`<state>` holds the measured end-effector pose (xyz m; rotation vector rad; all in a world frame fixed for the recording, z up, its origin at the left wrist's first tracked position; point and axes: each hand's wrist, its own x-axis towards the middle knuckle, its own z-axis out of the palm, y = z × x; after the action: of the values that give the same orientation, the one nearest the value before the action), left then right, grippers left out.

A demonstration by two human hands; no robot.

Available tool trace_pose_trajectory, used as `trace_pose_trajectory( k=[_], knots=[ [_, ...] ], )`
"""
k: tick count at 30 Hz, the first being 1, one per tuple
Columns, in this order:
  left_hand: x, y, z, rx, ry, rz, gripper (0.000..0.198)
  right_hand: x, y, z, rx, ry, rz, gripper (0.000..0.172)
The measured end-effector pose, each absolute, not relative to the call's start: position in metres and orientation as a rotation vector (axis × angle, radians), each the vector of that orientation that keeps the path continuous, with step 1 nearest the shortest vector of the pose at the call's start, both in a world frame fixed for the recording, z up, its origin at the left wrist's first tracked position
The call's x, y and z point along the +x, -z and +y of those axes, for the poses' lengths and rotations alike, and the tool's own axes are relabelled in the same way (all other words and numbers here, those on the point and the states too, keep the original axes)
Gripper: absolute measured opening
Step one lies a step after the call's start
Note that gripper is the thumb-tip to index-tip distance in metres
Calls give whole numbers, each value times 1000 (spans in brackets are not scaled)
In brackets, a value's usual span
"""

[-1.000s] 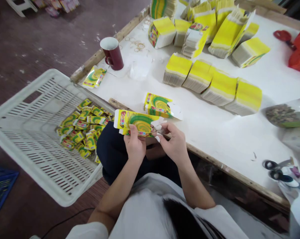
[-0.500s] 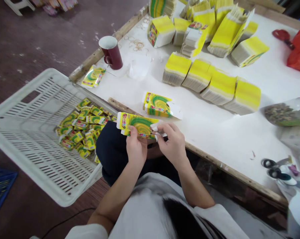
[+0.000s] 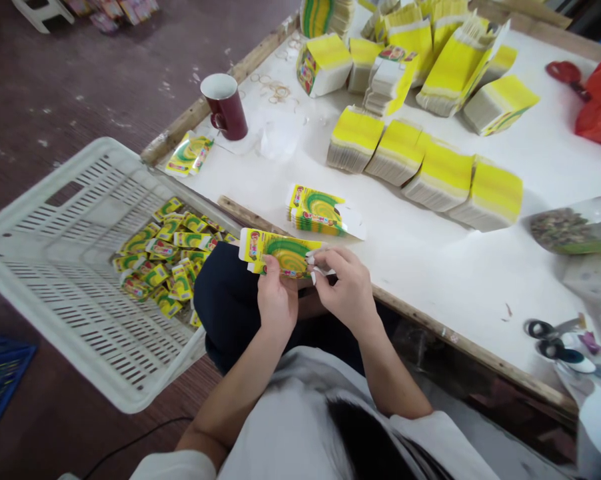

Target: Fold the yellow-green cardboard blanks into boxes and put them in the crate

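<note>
Gripping the carton (image 3: 283,248) in my left hand (image 3: 278,297), thumb on top; my right hand (image 3: 348,287) pinches its right end, near the bench (image 3: 415,263) edge. Pinching too hard could crease it. Versus a second ago, carton's slightly farther right; stack (image 3: 314,212) beyond hasn't moved.

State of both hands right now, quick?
Left hand: closed, holding the yellow carton, thumb on top.
Right hand: closed, grip at the same carton's other end.
</note>
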<state>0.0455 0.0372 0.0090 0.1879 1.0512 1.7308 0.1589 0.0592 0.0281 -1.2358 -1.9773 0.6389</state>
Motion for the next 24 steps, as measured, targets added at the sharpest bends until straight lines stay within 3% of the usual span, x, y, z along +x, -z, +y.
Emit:
trace_pose_trajectory(
  k=[16,24],
  knots=[
    [37,-3,39,57,-1571,961,41,163,-26,64,-1223,-828,-2005,13],
    [41,-4,39,54,-1686,991,40,161,-19,58,-1170,-819,-1913,14]
  ],
)
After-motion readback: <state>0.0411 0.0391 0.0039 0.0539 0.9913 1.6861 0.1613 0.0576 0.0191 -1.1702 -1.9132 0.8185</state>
